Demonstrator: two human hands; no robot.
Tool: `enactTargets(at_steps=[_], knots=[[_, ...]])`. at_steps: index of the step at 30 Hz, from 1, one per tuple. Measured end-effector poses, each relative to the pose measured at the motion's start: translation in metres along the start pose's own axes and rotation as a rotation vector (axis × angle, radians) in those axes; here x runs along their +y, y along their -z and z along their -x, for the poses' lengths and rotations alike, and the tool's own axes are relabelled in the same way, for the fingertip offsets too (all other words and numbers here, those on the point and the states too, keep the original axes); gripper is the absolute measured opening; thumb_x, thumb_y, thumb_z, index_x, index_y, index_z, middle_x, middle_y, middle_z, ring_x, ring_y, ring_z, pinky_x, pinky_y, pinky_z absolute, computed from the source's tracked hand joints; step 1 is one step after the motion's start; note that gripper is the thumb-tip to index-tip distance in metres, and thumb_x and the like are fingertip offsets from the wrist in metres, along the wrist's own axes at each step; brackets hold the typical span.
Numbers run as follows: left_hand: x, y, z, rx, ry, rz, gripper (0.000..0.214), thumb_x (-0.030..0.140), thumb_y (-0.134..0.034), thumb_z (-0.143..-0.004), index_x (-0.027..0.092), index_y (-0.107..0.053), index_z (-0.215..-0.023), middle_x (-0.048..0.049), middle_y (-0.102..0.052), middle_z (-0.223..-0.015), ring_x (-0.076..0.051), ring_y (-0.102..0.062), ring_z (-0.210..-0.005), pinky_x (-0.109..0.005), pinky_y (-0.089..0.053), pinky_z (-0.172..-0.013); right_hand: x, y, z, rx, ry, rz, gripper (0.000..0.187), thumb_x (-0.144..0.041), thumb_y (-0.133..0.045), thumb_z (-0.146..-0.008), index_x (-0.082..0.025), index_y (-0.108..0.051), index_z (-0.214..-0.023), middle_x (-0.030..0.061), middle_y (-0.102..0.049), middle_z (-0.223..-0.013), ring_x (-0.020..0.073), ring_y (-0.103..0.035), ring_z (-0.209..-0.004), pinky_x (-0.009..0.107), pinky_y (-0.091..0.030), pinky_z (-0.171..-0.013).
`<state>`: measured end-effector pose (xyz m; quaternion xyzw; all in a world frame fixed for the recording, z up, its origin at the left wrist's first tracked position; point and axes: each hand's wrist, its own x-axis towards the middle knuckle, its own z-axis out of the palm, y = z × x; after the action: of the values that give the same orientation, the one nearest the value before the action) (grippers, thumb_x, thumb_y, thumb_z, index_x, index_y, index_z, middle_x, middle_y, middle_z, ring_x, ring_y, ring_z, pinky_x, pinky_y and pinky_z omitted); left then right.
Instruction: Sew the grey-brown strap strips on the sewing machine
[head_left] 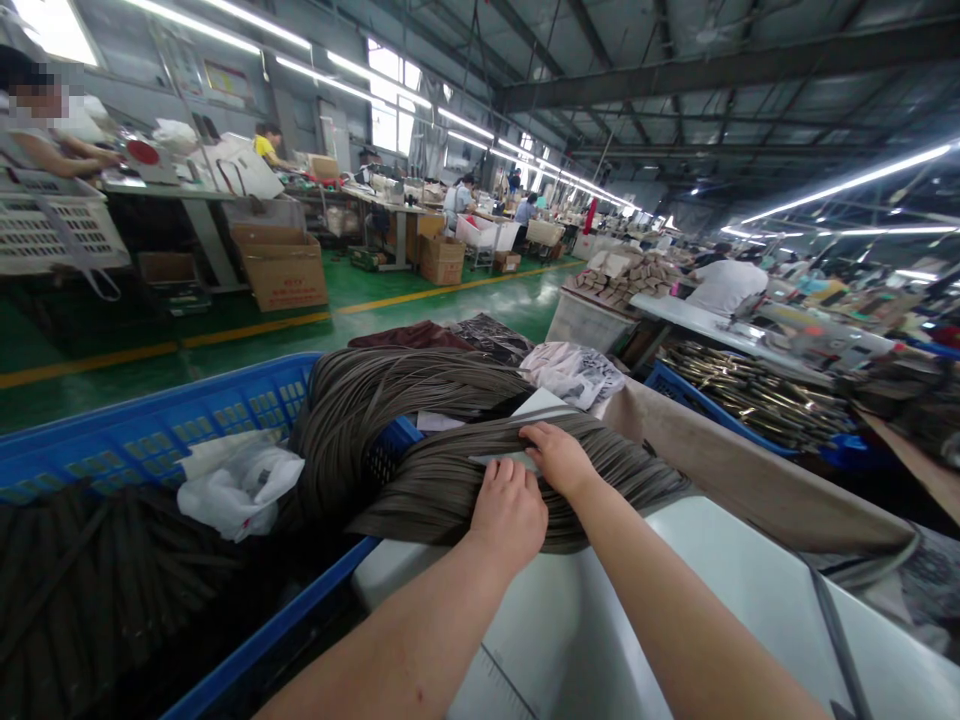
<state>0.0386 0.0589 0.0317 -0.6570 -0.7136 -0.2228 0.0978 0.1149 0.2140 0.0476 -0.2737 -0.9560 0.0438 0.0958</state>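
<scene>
Lower right: bare stretch of pale worktop [720, 560], reachable past the right forearm [660, 590]. Centre: strip bundle [427, 490] blocks forward passage at worktop level; air above it open. Left: blue basket [187, 425] rim bars low sideways travel; white plastic bag [240, 490] obstructs inside. Right of centre: beige cloth [750, 480] borders worktop.

On my head-camera feed, I see a smooth, pale worktable [739, 565] carrying a thick bundle of grey-brown strips [442, 490], which lies crosswise over its far part. Ruler markings [504, 682] show on the surface low in my view, and a narrow dark strip [834, 632] crosses the tabletop at right.
</scene>
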Motion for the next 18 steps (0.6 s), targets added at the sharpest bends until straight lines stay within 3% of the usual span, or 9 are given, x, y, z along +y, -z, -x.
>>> enactTargets(at_steps=[8,18], knots=[[0.002,0.004,-0.002,-0.055,0.018,0.016,0.022,0.025,-0.053,-0.094,0.009,-0.068,-0.099,-0.0138,-0.064,-0.099,-0.030,-0.057,-0.097,-0.046,-0.045,-0.086,0.002,0.000,-0.003,-0.042,0.049,0.073,0.015,-0.010,-0.063,-0.091,-0.019,-0.069,-0.102,0.0061,-0.068,-0.102,0.0204,-0.062,-0.101,0.032,-0.044,-0.097],[0.000,0.004,0.000,-0.048,0.024,0.045,0.018,0.026,-0.054,-0.094,0.013,-0.066,-0.096,-0.0128,-0.066,-0.099,-0.029,-0.059,-0.099,-0.045,-0.046,-0.089,0.006,0.000,0.013,0.063,0.053,-0.013,0.024,-0.016,-0.053,-0.099,-0.021,-0.072,-0.114,0.0101,-0.071,-0.107,0.0250,-0.062,-0.102,0.039,-0.045,-0.094]])
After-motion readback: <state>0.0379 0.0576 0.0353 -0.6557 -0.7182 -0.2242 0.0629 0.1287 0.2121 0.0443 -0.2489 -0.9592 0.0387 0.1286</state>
